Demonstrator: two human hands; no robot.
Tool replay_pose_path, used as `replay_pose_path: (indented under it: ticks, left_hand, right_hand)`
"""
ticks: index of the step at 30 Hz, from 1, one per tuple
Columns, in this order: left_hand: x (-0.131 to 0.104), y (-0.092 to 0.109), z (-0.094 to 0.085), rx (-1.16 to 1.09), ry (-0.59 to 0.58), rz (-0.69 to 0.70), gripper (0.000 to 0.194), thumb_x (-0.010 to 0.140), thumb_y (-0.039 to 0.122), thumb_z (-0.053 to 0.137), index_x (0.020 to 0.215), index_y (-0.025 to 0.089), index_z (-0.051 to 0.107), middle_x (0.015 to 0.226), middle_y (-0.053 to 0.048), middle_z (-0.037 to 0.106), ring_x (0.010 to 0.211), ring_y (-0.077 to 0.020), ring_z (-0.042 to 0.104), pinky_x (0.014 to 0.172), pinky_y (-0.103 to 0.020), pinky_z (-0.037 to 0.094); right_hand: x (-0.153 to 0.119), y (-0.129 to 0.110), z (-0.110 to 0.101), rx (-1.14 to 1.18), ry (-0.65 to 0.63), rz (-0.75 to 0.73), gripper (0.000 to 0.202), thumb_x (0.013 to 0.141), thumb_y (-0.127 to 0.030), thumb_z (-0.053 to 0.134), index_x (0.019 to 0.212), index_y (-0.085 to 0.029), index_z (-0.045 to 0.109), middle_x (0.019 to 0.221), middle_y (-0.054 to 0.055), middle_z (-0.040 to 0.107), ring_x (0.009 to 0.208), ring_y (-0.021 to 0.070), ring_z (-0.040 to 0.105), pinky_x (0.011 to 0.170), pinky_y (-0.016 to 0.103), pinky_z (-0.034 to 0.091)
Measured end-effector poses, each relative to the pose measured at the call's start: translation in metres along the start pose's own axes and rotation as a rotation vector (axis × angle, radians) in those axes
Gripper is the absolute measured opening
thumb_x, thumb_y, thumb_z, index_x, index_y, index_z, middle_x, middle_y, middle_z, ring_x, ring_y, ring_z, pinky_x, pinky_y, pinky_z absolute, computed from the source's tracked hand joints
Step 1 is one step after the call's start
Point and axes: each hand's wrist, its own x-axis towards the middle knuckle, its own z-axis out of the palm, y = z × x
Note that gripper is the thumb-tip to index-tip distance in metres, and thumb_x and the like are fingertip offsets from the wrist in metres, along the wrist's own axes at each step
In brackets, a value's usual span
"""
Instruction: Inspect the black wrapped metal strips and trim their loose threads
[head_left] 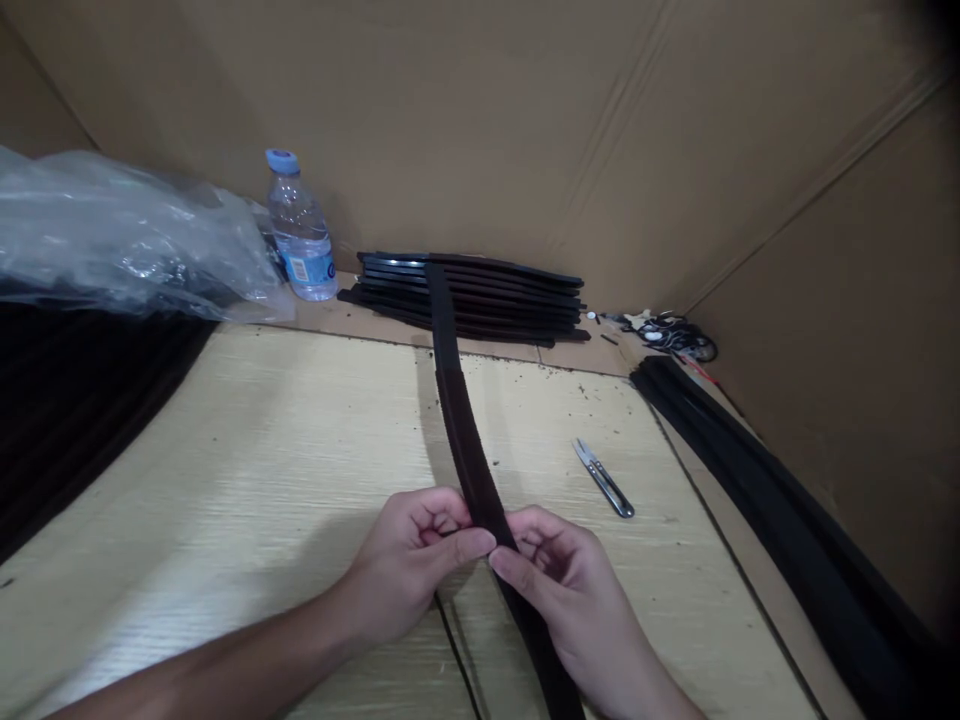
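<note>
Left grip [409,560] and right grip [577,580] flank the pinched dark strip [474,455].

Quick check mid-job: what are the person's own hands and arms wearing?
The left hand and right hand are ungloved. No sleeve shows on the left forearm or right wrist, and no watch, bracelet or ring is visible.

The strip [466,430] looks like matt cloth. The snips [600,475] are shiny metal. The worktop [300,430] looks like wood, slightly glossy.
</note>
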Motion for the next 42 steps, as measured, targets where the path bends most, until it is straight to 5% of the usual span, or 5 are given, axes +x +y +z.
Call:
replay_pose_path:
  ticks: [4, 23, 31, 35, 42]
  left_hand:
    - [0.0, 0.001, 0.002, -0.187, -0.161, -0.028, 0.019, 0.078, 0.029, 0.065, 0.07, 0.014, 0.056, 0.054, 0.0, 0.058, 0.05, -0.0156, 0.058, 0.052, -0.028, 0.046]
    - [0.0, 0.002, 0.006, -0.106, -0.049, 0.013, 0.024, 0.083, 0.028, 0.06, 0.066, 0.015, 0.05, 0.059, -0.001, 0.063, 0.054, -0.0149, 0.062, 0.054, -0.027, 0.048]
    - [0.002, -0.002, 0.005, -0.21, -0.042, 0.01, 0.017, 0.073, 0.019, 0.07, 0.068, 0.014, 0.055, 0.06, 0.0, 0.064, 0.051, -0.0162, 0.063, 0.052, -0.028, 0.05]
    - [0.003, -0.006, 0.0, -0.173, -0.021, -0.015, 0.018, 0.065, 0.016, 0.076, 0.073, 0.013, 0.06, 0.071, -0.003, 0.068, 0.063, -0.0173, 0.064, 0.06, -0.028, 0.05]
    - [0.003, -0.003, 0.0, -0.027, 0.033, -0.019, 0.02, 0.069, 0.023, 0.074, 0.06, 0.012, 0.06, 0.055, 0.001, 0.058, 0.051, -0.0097, 0.052, 0.049, -0.02, 0.038]
  right_hand:
    - [-0.003, 0.0, 0.004, 0.173, -0.07, 0.037, 0.032, 0.073, -0.033, 0.073, 0.074, -0.02, 0.044, 0.057, -0.004, 0.062, 0.048, 0.0112, 0.057, 0.046, 0.021, 0.044]
    - [-0.007, 0.007, 0.006, 0.171, 0.013, 0.051, 0.031, 0.088, -0.043, 0.053, 0.071, -0.018, 0.045, 0.067, 0.001, 0.064, 0.052, 0.0098, 0.051, 0.049, 0.021, 0.04]
    - [-0.003, 0.006, 0.005, 0.239, -0.017, 0.008, 0.023, 0.077, -0.032, 0.071, 0.081, -0.019, 0.053, 0.072, -0.001, 0.062, 0.057, 0.0096, 0.049, 0.051, 0.021, 0.042]
    - [0.0, 0.006, 0.004, 0.227, -0.053, 0.032, 0.041, 0.064, -0.026, 0.081, 0.099, -0.018, 0.061, 0.076, 0.001, 0.064, 0.059, 0.0103, 0.05, 0.047, 0.02, 0.046]
    - [-0.002, 0.002, 0.006, 0.121, -0.034, 0.084, 0.032, 0.056, -0.028, 0.085, 0.068, -0.014, 0.059, 0.052, -0.007, 0.052, 0.043, 0.0053, 0.045, 0.041, 0.017, 0.045]
